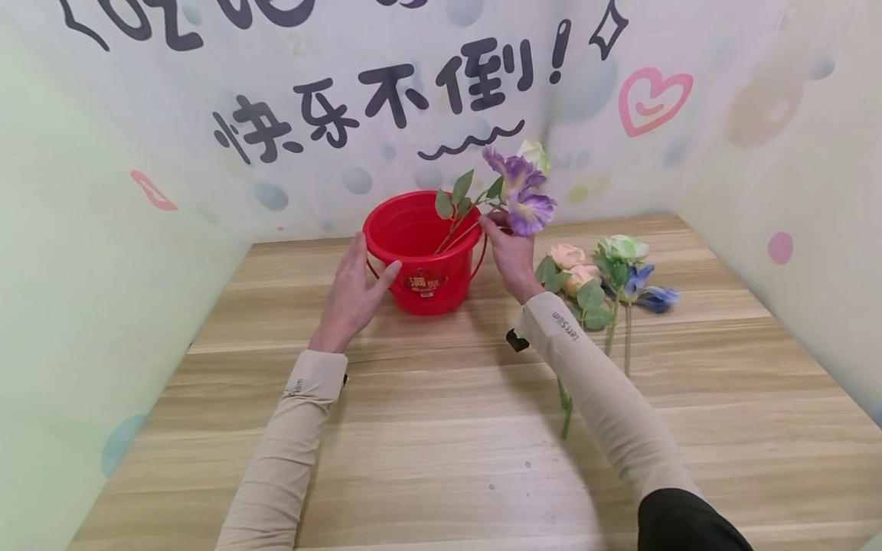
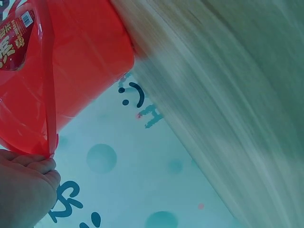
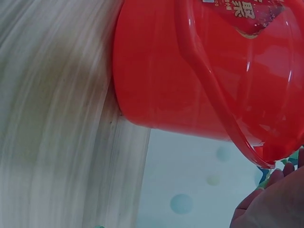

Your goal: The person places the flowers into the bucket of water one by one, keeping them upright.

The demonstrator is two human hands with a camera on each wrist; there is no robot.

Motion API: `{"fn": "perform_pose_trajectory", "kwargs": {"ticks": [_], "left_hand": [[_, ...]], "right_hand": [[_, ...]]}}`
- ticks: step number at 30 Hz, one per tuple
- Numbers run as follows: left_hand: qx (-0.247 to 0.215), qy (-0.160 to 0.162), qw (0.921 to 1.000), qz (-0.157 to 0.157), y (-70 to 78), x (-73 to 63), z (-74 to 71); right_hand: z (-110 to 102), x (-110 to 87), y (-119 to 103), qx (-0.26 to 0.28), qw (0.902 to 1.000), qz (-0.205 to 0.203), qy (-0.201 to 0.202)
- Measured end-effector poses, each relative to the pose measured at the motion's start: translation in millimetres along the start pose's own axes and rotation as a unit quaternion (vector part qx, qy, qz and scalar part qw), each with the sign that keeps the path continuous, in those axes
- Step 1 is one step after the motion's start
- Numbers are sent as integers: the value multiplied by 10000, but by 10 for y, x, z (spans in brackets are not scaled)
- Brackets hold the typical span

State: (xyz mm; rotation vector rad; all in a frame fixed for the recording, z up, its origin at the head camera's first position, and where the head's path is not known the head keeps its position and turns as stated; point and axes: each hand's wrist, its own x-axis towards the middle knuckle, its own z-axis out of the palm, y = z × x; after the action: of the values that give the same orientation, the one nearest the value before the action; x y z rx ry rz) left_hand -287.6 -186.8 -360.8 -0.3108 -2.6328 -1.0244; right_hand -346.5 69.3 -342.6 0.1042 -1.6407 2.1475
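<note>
A red plastic bucket (image 1: pixel 429 287) stands upright at the back of the wooden table, its handle hanging down in front. A purple flower (image 1: pixel 527 199) and a pale white-green flower (image 1: pixel 534 155) lean out over its right rim, leafy stems inside. My left hand (image 1: pixel 350 298) touches the bucket's left side, fingers extended along the rim and thumb apart; the left wrist view shows this hand (image 2: pixel 28 187) by the handle joint. My right hand (image 1: pixel 511 256) is at the right rim, fingers partly hidden behind the purple flower. In the right wrist view, its fingers (image 3: pixel 280 176) reach the rim beside the handle.
Right of the bucket lie pink roses (image 1: pixel 577 268), a pale green flower (image 1: pixel 623 249) and a blue flower (image 1: pixel 644 289), stems toward the front. My right forearm crosses some stems. A printed wall (image 1: pixel 386 172) stands behind the table (image 1: pixel 441 444).
</note>
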Motion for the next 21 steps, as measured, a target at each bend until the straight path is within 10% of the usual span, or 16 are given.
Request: {"fn": "perform_pose_trajectory", "kwargs": {"ticks": [21], "left_hand": [[-1,38,10000,54,-3,-1,12]], "right_hand": [[-19,-14,64,182,9994,163,-264]]}}
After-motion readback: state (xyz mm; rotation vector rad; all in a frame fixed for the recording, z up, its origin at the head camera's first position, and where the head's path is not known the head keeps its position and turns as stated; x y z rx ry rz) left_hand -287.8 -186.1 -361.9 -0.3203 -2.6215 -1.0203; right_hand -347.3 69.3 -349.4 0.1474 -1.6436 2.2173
